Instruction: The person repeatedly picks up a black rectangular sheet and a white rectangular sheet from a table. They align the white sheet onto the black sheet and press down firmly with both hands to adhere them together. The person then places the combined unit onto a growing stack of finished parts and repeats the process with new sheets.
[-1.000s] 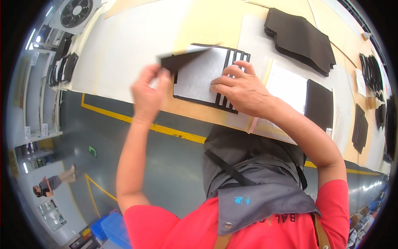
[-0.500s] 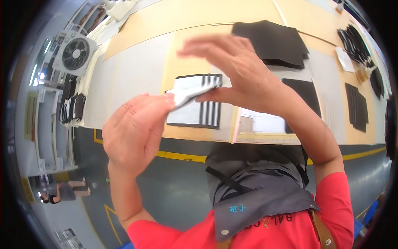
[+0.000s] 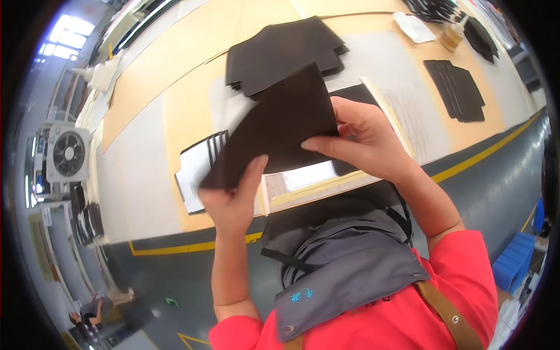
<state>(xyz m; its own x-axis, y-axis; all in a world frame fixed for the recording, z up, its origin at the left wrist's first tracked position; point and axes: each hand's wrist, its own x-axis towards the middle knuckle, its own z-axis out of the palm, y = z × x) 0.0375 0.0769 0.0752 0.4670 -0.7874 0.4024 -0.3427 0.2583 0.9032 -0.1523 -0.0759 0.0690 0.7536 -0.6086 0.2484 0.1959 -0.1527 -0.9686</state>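
**Left hand (image 3: 233, 201) and right hand (image 3: 364, 140) pinch a thin, dark brown flexible sheet (image 3: 280, 122) above the surface (image 3: 137, 186)**

The sheet is tilted, its lower left part in the left hand, whose thumb lies on the visible face; that hand's fingers are blurred and partly hidden; the right hand grips the right edge, thumb on the face, fingers curled mostly behind it. Beyond the sheet, partly covered by it from this view, lies a stack of dark, notched flat panels (image 3: 274, 49); to its left, a flat white panel with black edges and black stripes (image 3: 192, 166) rests near the front of the pale wood and grey surface; a white paper (image 3: 309, 177) shows below the sheet, and another dark flat panel (image 3: 357, 94) behind the right hand. Farther right lie several dark narrow pieces (image 3: 455, 90); beyond them stand an amber bottle with a pale nozzle (image 3: 452, 38) and, beside it, a crumpled white sheet of paper (image 3: 414, 27).
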